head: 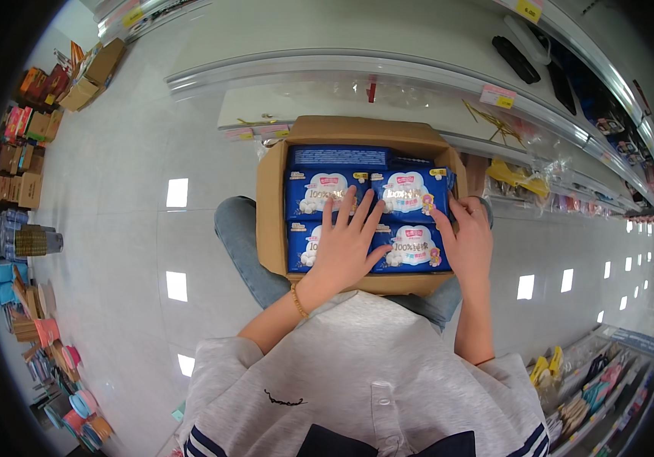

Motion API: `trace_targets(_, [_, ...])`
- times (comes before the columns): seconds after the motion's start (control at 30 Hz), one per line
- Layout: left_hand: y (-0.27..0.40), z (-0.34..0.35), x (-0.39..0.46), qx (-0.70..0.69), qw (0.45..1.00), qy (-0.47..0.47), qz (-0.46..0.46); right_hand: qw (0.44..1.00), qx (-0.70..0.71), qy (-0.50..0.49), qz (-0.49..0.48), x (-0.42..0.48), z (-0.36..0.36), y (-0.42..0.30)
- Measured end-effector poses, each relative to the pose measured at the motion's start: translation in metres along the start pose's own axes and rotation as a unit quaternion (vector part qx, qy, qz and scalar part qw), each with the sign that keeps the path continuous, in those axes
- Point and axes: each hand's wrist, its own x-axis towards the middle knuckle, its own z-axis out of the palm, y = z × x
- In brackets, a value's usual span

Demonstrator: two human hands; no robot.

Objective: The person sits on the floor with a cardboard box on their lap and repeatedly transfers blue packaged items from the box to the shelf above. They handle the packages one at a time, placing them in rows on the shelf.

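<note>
An opened cardboard box (272, 211) stands before me between my knees, filled with blue soft packs (410, 194) laid in rows, with more packs standing on edge along the far side. My left hand (343, 245) lies flat with spread fingers across the packs on the left and middle. At the box's right side, my right hand (467, 234) has its thumb at the edge of the right-hand packs and its bent fingers by the box wall. Whether its fingers pinch a pack or the cardboard cannot be told.
Just beyond the box are shelves (315, 57) with clear price rails. Twisted gold ties (498, 125) and clear plastic lie on the lower shelf at right. Cartons (90, 77) and stacked goods line the far left. Another stocked rack (589, 394) stands at lower right.
</note>
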Motion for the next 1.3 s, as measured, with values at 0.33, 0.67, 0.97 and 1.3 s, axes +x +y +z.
trace_targets(0.33, [0.002, -0.002, 0.002, 0.008, 1.0, 0.006, 0.004, 0.989, -0.11, -0.096, -0.023, 0.024, 0.014, 0.008])
trace_targets(0.67, [0.002, -0.001, 0.002, -0.001, 1.0, -0.003, 0.003, 0.977, -0.025, -0.029, -0.21, 0.016, 0.026, 0.001])
trace_targets(0.97, [0.008, -0.008, 0.004, 0.027, 0.999, -0.02, 0.024, 0.982, 0.058, -0.013, -0.182, 0.004, 0.048, 0.007])
trace_targets(1.3, [0.01, -0.025, 0.004, -0.106, 0.994, 0.02, 0.023, 0.927, 0.159, 0.326, -0.094, 0.161, -0.085, 0.061])
